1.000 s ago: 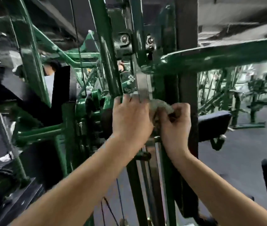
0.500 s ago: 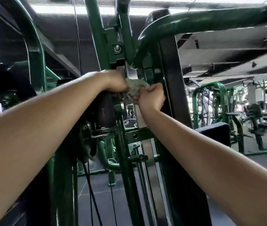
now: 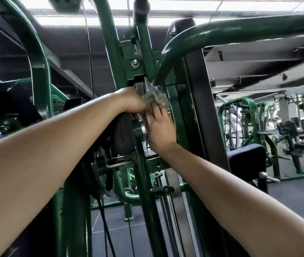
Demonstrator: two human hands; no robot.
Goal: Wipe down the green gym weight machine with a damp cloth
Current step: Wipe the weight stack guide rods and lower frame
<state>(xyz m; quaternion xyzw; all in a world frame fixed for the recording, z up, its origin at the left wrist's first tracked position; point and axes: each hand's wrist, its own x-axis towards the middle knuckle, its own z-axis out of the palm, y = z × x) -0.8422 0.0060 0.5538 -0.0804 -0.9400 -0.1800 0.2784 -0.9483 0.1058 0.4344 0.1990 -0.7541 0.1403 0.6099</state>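
Since half a second ago the right hand (image 3: 159, 127) has loosened from a knuckled fist into flatter, spread fingers, and the view has barely shifted. Green weight machine (image 3: 110, 52): glossy painted steel tube, thick curved bars overhead, a bolted bracket at the junction above the hands, a black rubbery pad beside the upright, chrome guide rods lower down. Both forearms reach up and forward, meeting at the central upright just under the bracket. Left hand (image 3: 131, 101): wrist bent, fingers curled over the upright's left side, touching the cloth's edge; whether it grips the cloth, cannot tell. Right hand: palm toward the frame, fingers nearly straight, pressing the cloth from below. Cloth (image 3: 154, 98): crumpled grey-green wad, mottled, bunched against the upright between the two hands.
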